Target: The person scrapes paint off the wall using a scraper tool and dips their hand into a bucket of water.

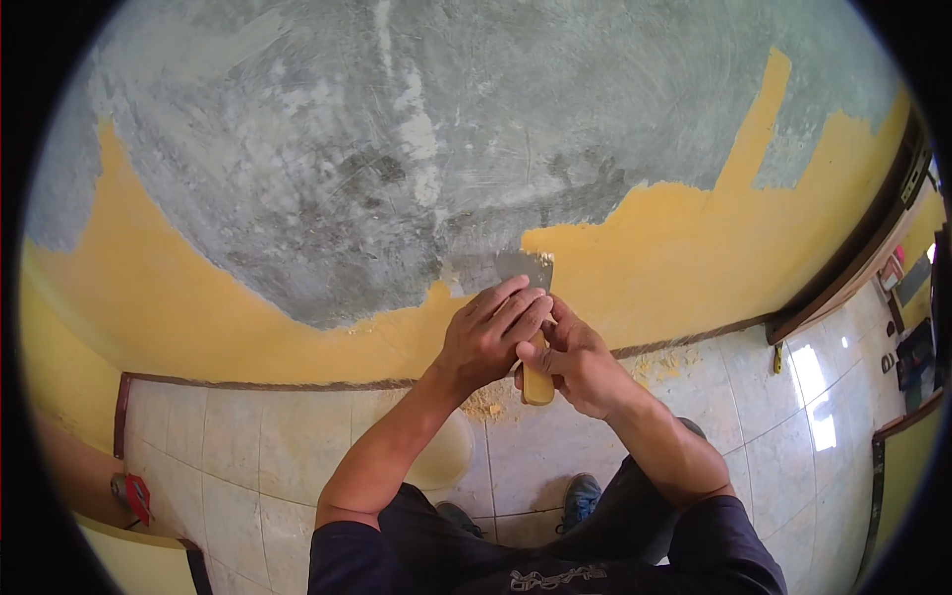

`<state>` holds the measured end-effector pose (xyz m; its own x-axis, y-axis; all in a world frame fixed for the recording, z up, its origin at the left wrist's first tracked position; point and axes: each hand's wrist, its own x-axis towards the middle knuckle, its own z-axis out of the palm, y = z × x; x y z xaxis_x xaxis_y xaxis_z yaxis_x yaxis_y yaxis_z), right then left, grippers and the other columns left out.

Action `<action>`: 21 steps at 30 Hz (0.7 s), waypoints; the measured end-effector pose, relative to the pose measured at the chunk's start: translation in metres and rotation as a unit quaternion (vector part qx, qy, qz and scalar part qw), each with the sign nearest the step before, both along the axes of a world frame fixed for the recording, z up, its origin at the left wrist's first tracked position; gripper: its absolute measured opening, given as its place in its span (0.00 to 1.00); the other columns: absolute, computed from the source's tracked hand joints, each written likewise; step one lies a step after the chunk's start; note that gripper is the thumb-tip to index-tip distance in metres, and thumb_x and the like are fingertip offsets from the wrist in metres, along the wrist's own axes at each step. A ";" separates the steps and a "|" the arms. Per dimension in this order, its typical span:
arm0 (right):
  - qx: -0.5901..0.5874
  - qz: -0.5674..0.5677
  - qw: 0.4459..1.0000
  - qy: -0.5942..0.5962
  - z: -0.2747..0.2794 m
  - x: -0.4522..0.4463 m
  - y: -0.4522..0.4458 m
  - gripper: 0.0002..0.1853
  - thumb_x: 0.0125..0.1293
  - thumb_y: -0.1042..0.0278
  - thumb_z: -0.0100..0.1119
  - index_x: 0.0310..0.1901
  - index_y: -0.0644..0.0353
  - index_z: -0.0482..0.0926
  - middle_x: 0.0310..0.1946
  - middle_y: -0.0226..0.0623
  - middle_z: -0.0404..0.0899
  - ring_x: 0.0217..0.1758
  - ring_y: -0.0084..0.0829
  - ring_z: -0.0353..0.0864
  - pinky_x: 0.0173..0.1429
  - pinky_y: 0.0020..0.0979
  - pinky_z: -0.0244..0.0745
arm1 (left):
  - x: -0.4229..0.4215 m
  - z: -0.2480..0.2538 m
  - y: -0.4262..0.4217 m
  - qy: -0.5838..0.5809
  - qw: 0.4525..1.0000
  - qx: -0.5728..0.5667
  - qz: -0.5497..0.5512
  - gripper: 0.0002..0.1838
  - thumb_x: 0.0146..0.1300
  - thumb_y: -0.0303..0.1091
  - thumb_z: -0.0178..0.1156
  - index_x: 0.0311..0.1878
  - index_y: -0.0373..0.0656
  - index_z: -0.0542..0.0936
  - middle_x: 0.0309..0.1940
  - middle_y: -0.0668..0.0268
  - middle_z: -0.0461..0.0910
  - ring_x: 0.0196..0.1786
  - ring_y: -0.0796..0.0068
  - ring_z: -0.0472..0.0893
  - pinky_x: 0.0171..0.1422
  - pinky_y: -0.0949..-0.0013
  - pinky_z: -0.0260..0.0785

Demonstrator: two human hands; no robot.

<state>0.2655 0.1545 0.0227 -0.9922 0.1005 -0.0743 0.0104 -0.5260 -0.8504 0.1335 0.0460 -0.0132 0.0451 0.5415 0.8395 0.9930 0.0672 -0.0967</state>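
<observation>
A scraper [526,266] with a wide grey metal blade and a yellow handle lies against the wall, its blade at the edge between bare grey plaster [327,169] and yellow paint [635,268]. Small pale flakes cling to the blade's tip. My right hand [580,365] is closed round the handle, whose lower end shows below the fingers. Over the base of the blade and the top of the handle, my left hand [493,332] presses with its fingers together.
Yellow paint chips [486,405] lie on the tiled floor [297,436] along the brown skirting. A pale round shape [441,454] is beside my feet. At the far left is a red object [137,498]. A dark door frame [853,263] stands at right.
</observation>
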 end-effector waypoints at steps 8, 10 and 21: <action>0.632 -0.143 0.759 0.062 -0.030 0.013 0.014 0.30 0.65 0.77 0.60 0.69 0.65 0.65 0.50 0.50 0.78 0.41 0.44 0.83 0.45 0.38 0.77 | -0.010 0.035 -0.021 -0.280 0.960 0.020 0.014 0.25 0.52 0.17 0.55 0.56 0.40 0.80 0.51 0.59 0.84 0.57 0.63 0.80 0.63 0.61 0.69; 0.638 -0.145 0.755 0.040 -0.027 0.015 0.016 0.29 0.64 0.77 0.61 0.66 0.67 0.68 0.49 0.53 0.78 0.43 0.49 0.83 0.45 0.40 0.77 | -0.007 0.042 -0.020 -0.444 0.895 0.014 -0.046 0.22 0.55 0.19 0.57 0.56 0.39 0.80 0.51 0.58 0.84 0.57 0.68 0.80 0.65 0.63 0.67; 0.717 0.091 0.690 0.038 -0.056 -0.023 -0.015 0.20 0.58 0.67 0.66 0.52 0.64 0.81 0.42 0.53 0.84 0.41 0.54 0.85 0.46 0.48 0.80 | -0.063 0.021 -0.104 -0.620 0.777 0.001 0.108 0.09 0.61 0.20 0.62 0.45 0.37 0.81 0.37 0.64 0.86 0.37 0.78 0.83 0.44 0.73 0.75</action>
<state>0.2429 0.1398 -0.0336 -0.9935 -0.1106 0.0260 -0.1088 0.8607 -0.4974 0.0704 -0.0576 0.0081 -0.8907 0.4232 0.1661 0.2890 0.2449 0.9255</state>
